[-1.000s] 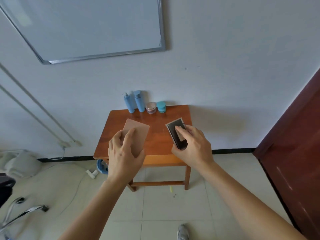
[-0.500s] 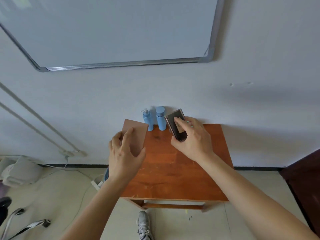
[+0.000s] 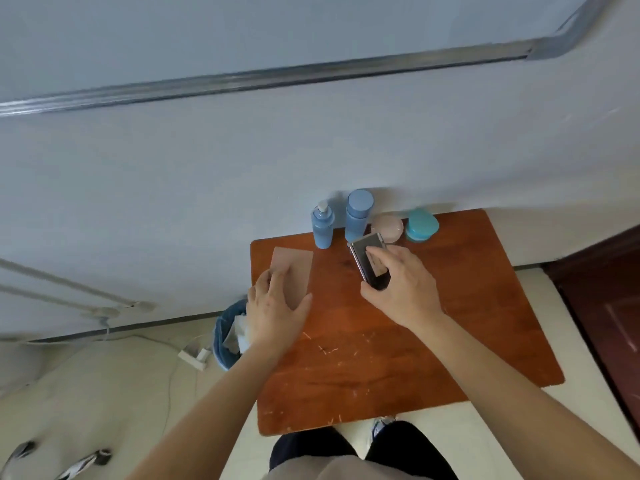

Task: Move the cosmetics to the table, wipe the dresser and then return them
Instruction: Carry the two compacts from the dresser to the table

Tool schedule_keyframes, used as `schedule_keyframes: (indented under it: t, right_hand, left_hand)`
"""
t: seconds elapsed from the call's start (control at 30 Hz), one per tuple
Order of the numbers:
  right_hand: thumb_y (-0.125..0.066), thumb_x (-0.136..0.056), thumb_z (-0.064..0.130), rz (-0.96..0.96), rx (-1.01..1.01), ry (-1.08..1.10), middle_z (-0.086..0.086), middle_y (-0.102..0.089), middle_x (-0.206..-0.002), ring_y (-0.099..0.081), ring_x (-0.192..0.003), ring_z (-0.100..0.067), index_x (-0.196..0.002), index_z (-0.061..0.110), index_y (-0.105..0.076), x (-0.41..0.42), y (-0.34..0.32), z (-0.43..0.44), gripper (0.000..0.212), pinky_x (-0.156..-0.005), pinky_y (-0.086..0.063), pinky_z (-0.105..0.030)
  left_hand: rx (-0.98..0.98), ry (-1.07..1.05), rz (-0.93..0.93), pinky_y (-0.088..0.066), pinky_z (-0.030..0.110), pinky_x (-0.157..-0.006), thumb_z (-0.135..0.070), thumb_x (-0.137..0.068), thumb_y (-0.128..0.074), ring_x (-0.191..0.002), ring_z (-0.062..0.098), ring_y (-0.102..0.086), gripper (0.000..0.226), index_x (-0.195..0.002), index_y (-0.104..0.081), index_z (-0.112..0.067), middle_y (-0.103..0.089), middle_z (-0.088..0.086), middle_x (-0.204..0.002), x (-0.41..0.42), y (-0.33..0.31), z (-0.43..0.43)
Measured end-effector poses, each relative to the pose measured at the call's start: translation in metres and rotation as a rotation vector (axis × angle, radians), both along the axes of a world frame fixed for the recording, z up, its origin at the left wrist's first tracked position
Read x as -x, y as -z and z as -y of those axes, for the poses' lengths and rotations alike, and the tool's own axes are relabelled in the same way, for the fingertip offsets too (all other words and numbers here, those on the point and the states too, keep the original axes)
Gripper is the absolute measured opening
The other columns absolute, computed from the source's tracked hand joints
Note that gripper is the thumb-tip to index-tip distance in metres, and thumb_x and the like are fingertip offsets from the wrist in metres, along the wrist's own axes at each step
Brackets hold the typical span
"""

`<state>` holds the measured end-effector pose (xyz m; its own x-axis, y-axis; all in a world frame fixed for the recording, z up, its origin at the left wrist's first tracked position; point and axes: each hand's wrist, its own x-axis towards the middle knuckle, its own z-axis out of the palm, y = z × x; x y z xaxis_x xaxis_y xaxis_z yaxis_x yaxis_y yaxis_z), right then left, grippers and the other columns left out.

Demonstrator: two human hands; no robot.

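Observation:
A small wooden table stands against the wall in front of me. My left hand holds a flat pinkish-brown palette over the table's far left corner. My right hand grips a dark rectangular compact above the table's middle back. Along the wall edge stand a blue pump bottle, a taller blue bottle, a pink round jar and a teal jar.
A blue waste bin with paper sits on the floor left of the table, next to a white power strip. A whiteboard frame hangs above. A dark door is at right. Chair legs show bottom left.
I have walked up to the table, which now lies directly below me. Both hands, each still holding its item, are now over the tabletop near the bottles.

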<state>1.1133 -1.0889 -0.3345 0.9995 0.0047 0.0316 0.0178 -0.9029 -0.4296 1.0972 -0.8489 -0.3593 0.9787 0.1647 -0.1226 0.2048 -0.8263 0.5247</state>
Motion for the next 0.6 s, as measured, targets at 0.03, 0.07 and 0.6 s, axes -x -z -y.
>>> schedule_keyframes:
  t: [0.03, 0.07, 0.6]
  right_hand:
    - [-0.071, -0.074, 0.053, -0.039, -0.007, 0.0, 0.006, -0.056, -0.125, -0.055, -0.109, -0.017, -0.132, 0.037, -0.047, -0.002, 0.009, -0.005, 0.064, -0.075, -0.046, -0.027]
    - [-0.072, -0.074, 0.052, -0.08, -0.018, 0.002, 0.006, -0.055, -0.125, -0.055, -0.109, -0.017, -0.13, 0.038, -0.047, -0.003, 0.019, -0.009, 0.063, -0.075, -0.045, -0.026]
    - [-0.071, -0.079, 0.054, -0.244, 0.015, 0.034, 0.001, -0.054, -0.128, -0.053, -0.116, -0.02, -0.13, 0.031, -0.056, -0.027, 0.092, -0.045, 0.058, -0.082, -0.052, -0.035]
  left_hand:
    - [0.0, -0.011, -0.04, -0.048, 0.05, -0.096, -0.064, -0.08, -0.058, -0.126, 0.027, -0.041, 0.066, -0.134, -0.03, -0.039, -0.042, 0.0, -0.145, -0.002, 0.011, -0.001]
    - [0.009, -0.027, -0.078, -0.048, 0.049, -0.096, -0.065, -0.079, -0.058, -0.127, 0.027, -0.041, 0.066, -0.133, -0.029, -0.041, -0.042, 0.0, -0.145, -0.003, 0.02, -0.002]
    - [0.049, -0.066, -0.168, -0.034, 0.048, -0.111, -0.056, -0.091, -0.054, -0.138, 0.025, -0.026, 0.062, -0.146, -0.037, -0.034, -0.031, 0.003, -0.152, -0.039, 0.074, 0.008]
